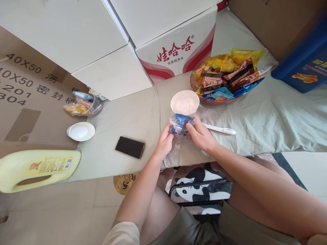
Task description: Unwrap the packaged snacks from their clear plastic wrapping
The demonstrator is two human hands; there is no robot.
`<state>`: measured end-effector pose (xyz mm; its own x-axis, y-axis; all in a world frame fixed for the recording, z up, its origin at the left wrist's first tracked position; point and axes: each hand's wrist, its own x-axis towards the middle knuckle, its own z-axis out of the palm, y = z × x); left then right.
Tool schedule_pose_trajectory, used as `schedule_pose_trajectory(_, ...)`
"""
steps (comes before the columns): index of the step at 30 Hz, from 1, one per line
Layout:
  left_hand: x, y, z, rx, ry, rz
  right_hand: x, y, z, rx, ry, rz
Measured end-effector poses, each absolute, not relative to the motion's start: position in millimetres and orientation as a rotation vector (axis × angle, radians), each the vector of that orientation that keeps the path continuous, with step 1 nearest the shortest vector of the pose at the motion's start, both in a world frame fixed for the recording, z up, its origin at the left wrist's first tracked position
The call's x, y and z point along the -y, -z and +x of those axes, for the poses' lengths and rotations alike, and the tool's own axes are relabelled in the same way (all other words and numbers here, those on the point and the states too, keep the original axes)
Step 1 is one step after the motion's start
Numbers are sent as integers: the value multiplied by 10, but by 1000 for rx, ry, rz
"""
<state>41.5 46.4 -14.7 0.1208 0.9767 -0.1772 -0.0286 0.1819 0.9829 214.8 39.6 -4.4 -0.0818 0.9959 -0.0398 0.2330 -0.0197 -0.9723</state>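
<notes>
A small blue packet (182, 123) with clear plastic about it is held up between my two hands, over the front of the cloth-covered table. My left hand (165, 141) pinches its left side, and my right hand (200, 134) grips its right side with the thumb on top. Just behind the packet stands a white paper bowl (185, 97), its front side partly hidden. Clear plastic film lies around and below the packet. To the right of my right hand lies a slim white handled tool (221, 129), one end hidden behind the hand.
A clear bowl heaped with wrapped snacks (227, 76) stands behind right, beside a blue container (301, 58). Left are a phone (130, 147), a white cup (81, 131), a tub of packets (88, 104) and a yellow jug (41, 168). White boxes (176, 47) line the back.
</notes>
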Motion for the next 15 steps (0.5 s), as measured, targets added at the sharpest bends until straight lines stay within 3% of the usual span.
schedule_pose_trajectory(15, -458, -5, 429, -1189, -999, 1137, -388, 27, 2134, 1641, -1144, -1354)
